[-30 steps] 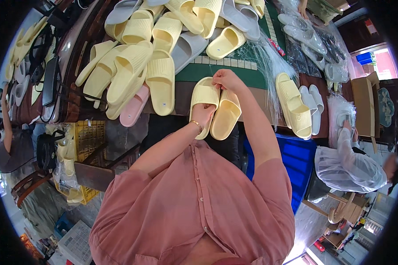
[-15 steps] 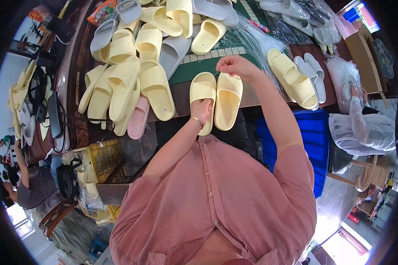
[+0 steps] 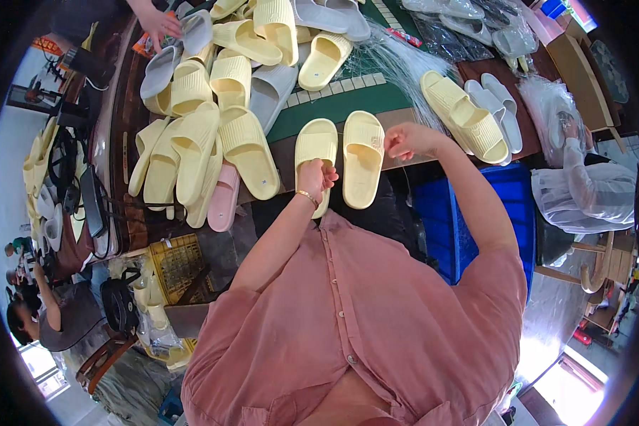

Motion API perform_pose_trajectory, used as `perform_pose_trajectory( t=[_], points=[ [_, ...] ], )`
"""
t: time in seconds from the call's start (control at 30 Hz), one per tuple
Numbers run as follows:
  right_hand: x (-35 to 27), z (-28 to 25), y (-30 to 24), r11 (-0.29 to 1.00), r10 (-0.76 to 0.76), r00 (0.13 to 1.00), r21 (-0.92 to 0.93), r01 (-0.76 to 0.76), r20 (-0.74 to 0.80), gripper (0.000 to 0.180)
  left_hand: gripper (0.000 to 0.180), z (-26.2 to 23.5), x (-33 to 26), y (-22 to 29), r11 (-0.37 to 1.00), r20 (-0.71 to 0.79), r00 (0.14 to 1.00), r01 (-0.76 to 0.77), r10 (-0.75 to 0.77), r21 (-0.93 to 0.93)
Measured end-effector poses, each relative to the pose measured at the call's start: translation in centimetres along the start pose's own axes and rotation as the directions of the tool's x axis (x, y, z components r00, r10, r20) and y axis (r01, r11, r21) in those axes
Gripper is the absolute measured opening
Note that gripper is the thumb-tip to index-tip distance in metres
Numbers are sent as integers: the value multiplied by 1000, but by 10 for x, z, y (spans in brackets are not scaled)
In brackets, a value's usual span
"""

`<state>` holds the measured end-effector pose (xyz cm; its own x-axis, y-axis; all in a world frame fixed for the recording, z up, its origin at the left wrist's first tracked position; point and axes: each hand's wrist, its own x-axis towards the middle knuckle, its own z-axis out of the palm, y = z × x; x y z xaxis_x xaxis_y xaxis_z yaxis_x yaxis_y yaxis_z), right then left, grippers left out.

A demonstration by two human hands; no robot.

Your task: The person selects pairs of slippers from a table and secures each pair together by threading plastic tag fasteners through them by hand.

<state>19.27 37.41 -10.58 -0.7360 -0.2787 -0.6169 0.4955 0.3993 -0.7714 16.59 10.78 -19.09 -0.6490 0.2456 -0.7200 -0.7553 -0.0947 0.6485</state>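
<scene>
Two pale yellow slide slippers stand side by side in front of me at the near table edge. My left hand (image 3: 317,178) is closed at the foot opening of the left slipper (image 3: 316,138), with its fingers curled at the inner edge. The right slipper (image 3: 363,160) has a small reddish mark on its ribbed strap. Just right of that strap, my right hand (image 3: 410,141) has its fingers curled together; anything inside them is hidden.
Yellow slippers (image 3: 248,149) are heaped on the left, with grey ones and a pink slipper (image 3: 224,199). Thin clear plastic bags (image 3: 397,64) lie behind. Another yellow pair (image 3: 465,117) sits right, above a blue bin (image 3: 500,213). Another person's hand (image 3: 160,27) reaches in at the far left.
My right hand has moved from above the right slipper's strap to its right side. The two slippers stand farther apart. Another person's hand has come in at the far left.
</scene>
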Motion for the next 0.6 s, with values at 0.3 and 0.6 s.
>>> perform_pose_trajectory(
  t=[0.3, 0.6],
  points=[
    [24, -26, -19, 527, -322, 747, -765, -369, -582, 14, 24, 5, -29, 10, 964, 49, 986, 169, -162, -206],
    [93, -24, -25, 896, -397, 646, -427, 120, -651, 15, 12, 29, -42, -6, 941, 368, 903, 297, -223, -159]
  ],
)
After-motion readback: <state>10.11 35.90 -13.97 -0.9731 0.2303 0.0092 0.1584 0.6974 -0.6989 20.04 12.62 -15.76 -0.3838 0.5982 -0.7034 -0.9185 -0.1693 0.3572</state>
